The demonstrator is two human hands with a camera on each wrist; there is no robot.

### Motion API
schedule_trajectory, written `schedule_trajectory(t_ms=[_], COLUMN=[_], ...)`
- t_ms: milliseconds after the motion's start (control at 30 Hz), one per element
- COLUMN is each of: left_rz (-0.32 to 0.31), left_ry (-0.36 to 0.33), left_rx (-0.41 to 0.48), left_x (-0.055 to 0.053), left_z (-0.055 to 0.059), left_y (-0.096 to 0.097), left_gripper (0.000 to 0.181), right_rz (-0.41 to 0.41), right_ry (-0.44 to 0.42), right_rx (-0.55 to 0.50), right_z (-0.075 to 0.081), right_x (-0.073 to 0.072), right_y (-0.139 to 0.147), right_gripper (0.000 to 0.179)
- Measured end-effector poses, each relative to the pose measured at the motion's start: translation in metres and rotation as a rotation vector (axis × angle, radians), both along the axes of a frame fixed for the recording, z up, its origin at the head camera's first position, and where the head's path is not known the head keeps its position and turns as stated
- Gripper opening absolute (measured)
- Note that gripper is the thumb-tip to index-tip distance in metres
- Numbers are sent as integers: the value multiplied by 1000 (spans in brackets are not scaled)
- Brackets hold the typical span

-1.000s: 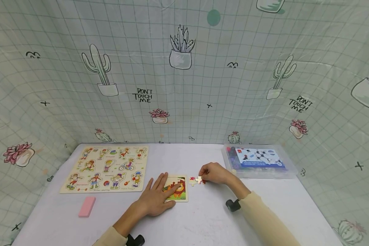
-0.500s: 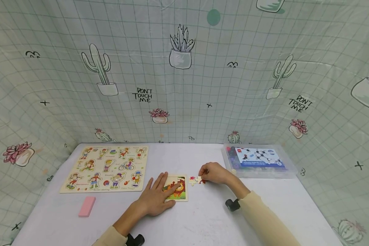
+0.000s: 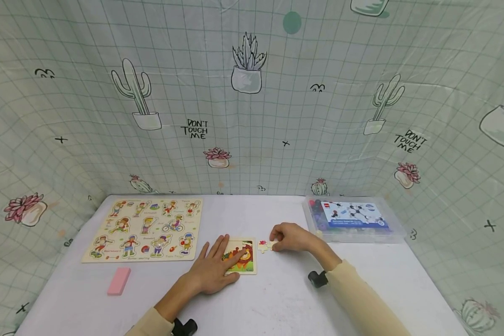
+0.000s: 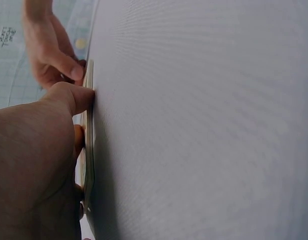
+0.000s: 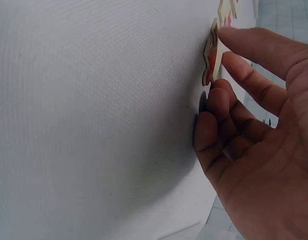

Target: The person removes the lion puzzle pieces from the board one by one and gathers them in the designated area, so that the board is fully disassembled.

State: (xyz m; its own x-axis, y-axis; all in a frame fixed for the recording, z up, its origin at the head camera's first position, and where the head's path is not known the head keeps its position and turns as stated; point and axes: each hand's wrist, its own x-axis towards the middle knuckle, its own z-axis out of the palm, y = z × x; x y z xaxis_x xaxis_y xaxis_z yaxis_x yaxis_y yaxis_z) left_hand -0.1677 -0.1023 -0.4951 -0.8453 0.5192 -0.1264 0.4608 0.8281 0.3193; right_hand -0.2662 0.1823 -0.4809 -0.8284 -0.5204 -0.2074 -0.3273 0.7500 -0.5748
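Observation:
My left hand (image 3: 212, 274) lies spread over a small square lion jigsaw puzzle (image 3: 248, 266), covering its left part. Its thumb is at the near edge of the puzzle board (image 4: 90, 145) in the left wrist view. To the right of the board, my right hand (image 3: 293, 236) pinches a small wooden jigsaw piece (image 5: 212, 57) between thumb and index finger, its other fingers curled close to the table. That piece is mostly hidden by the fingers in the head view. A second jigsaw piece (image 3: 262, 246) with a pink print lies on the table just left of it.
A wooden board with sports figures (image 3: 147, 231) lies at the back left, with a pink block (image 3: 119, 281) in front of it. At the back right stands a clear plastic case (image 3: 354, 219) with a blue and white label. A patterned curtain (image 3: 277, 116) hangs behind the table.
The right hand's fingertips have shifted slightly left, covering more of the jigsaw piece under them. The left hand stays where it was on the lion puzzle.

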Motion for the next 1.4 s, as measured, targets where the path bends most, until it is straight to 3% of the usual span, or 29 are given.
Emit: schedule_trajectory(t_ms=[333,933,1400], left_rz=[-2,15,-10], left_ry=[-2,-5,43], left_rx=[0,5,44], left_x=[2,0,1], left_z=[2,0,-2], left_y=[0,1,7], left_gripper=[62,62,59], right_rz=[33,23,34], right_ry=[17,-1,5], right_rx=[13,-10,-16], right_z=[1,-1,-1], right_x=[0,0,-2], right_y=[1,3,2], right_gripper=[20,21,16])
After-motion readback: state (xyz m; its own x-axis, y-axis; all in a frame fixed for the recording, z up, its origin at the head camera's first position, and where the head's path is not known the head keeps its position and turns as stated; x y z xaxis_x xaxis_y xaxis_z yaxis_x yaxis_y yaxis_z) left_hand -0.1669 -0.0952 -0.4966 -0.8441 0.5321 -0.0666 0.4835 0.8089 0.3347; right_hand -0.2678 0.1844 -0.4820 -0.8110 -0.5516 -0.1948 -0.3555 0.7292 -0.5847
